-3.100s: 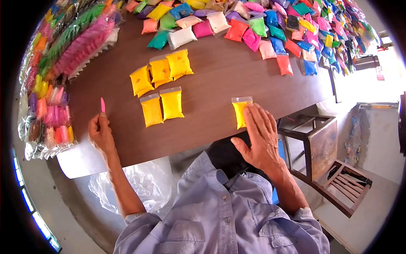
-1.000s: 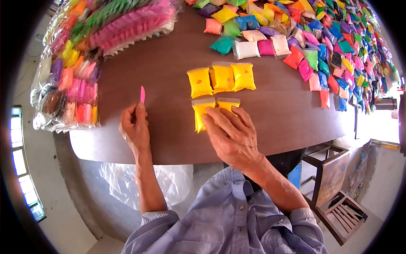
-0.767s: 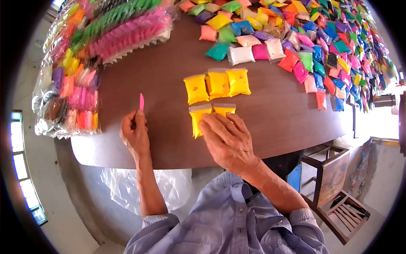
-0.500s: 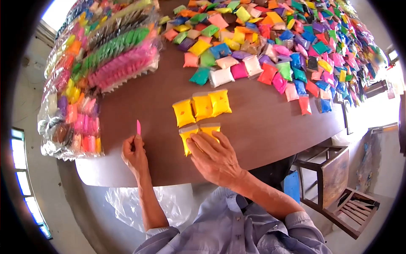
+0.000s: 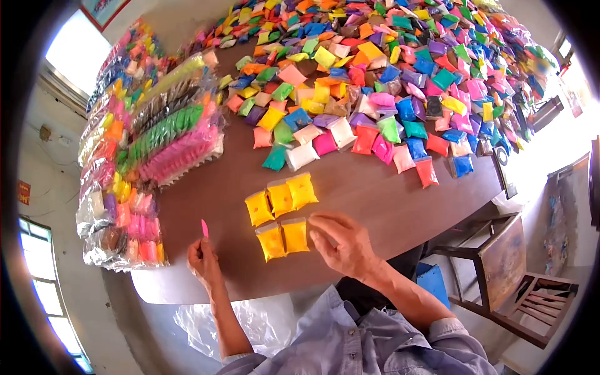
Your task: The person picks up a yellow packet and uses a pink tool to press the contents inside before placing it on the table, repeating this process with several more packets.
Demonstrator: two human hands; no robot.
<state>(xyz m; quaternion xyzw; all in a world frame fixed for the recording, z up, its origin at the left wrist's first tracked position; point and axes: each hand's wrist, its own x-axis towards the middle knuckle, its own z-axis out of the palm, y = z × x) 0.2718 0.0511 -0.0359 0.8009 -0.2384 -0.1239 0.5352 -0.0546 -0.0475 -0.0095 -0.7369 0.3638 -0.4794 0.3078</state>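
My left hand [image 5: 205, 261] is closed in a pinch around a thin pink pointed strip [image 5: 204, 229], whose tip stands up above the fingers. To its right, two yellow packets [image 5: 270, 242] lie side by side on the table. A row of three more yellow packets [image 5: 281, 197] sits just behind them, with clear plastic edges along their tops. My right hand [image 5: 345, 245] is held close to the right of the front pair, fingers bent and the thumb apart. Nothing shows in it.
Loose packets in many colours [image 5: 375, 94] cover the back and right of the brown table [image 5: 212, 187]. Clear bags of packed rows [image 5: 181, 153] are stacked at the left. A wooden chair [image 5: 500, 265] stands on the right, and clear plastic sheeting [image 5: 231, 322] lies below the table's front edge.
My right hand has lifted off the two front yellow packets and moved right, uncovering them. My left hand still holds the pink strip. The camera view has shifted.
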